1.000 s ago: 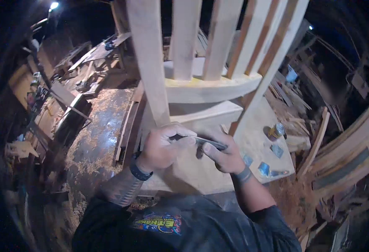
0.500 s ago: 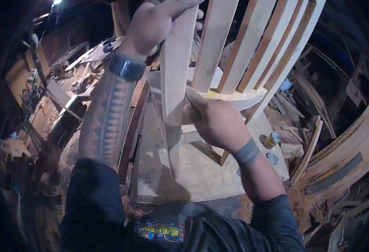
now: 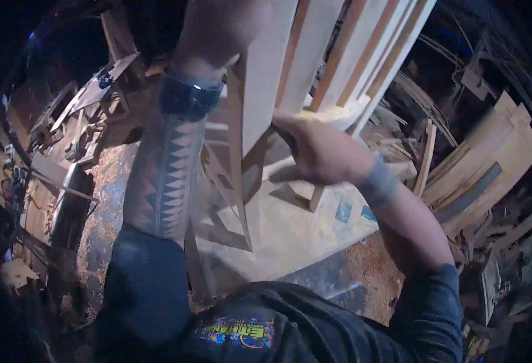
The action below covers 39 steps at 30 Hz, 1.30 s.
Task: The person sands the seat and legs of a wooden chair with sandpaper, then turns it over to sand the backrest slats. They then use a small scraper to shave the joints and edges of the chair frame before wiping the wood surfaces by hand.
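Observation:
A pale, unpainted wooden chair frame (image 3: 260, 115) with several upright slats (image 3: 311, 51) stands tilted before me. Its nearest post tapers down to a foot on a light wooden board (image 3: 290, 254). High on this post, my left hand (image 3: 226, 30) is closed round the wood; it is blurred and its fingertips are hidden. My right hand (image 3: 326, 148) is beside the same post, below the slats. Its forefinger reaches to the post's edge near the yellow-smeared crosspiece (image 3: 338, 113), and another finger extends apart lower down.
Curved wooden panels (image 3: 477, 169) lean at the right among scrap strips. More offcuts (image 3: 66, 163) are piled at the left, beside sawdust (image 3: 105, 193) on the floor. A small dark flat piece (image 3: 343, 210) lies on the board.
The view has shifted and the chair frame appears turned and tilted. My left hand stays high on the post; my right hand's fingers have come out from behind it and spread.

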### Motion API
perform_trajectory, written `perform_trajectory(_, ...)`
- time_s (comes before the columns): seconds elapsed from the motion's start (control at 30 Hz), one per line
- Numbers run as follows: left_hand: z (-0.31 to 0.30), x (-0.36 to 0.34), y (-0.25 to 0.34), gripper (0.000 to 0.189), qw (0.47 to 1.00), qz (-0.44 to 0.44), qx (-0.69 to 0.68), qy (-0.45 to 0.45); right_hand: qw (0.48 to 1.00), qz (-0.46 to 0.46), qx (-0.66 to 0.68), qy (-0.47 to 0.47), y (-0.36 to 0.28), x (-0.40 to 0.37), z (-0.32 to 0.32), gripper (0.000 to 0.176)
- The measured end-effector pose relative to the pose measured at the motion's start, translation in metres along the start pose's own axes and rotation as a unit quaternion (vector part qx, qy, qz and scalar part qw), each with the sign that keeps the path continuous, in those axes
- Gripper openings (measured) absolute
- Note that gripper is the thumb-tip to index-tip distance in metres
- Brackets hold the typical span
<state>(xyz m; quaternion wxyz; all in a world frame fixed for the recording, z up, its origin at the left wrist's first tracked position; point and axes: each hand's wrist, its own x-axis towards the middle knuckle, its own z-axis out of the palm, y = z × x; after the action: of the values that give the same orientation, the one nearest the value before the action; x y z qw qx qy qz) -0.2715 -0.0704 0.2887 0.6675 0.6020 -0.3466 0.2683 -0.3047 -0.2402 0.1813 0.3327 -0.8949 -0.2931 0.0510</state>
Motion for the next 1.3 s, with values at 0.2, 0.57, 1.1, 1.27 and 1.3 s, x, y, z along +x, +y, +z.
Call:
perform_trajectory(0.2, -0.013, 0.007, -0.029, 0.027, 0.989, 0.117, -0.053, -0.069, 0.990, 0.001, -0.125, 0.068, -0.014, -0.018, 0.008, 0.078)
perform_trajectory(0.57, -0.010, 0.015, -0.058, 0.027, 0.950, 0.304, -0.068, -0.013, 0.984, 0.083, -0.106, 0.117, -0.030, -0.016, 0.026, 0.067)
perform_trajectory(1.1, -0.015, 0.008, -0.052, 0.029, 0.930, 0.225, -0.266, -0.118, 0.978, 0.119, -0.121, 0.117, -0.026, 0.004, 0.023, 0.059)
perform_trajectory(1.27, -0.005, 0.031, -0.081, 0.029, 0.857, 0.484, 0.168, 0.053, 0.953, 0.103, -0.268, 0.099, -0.024, -0.013, 0.020, 0.055)
perform_trajectory(1.3, -0.006, 0.032, -0.076, 0.028, 0.851, 0.494, 0.173, 0.039, 0.933, 0.051, -0.333, 0.124, -0.016, -0.007, 0.023, 0.055)
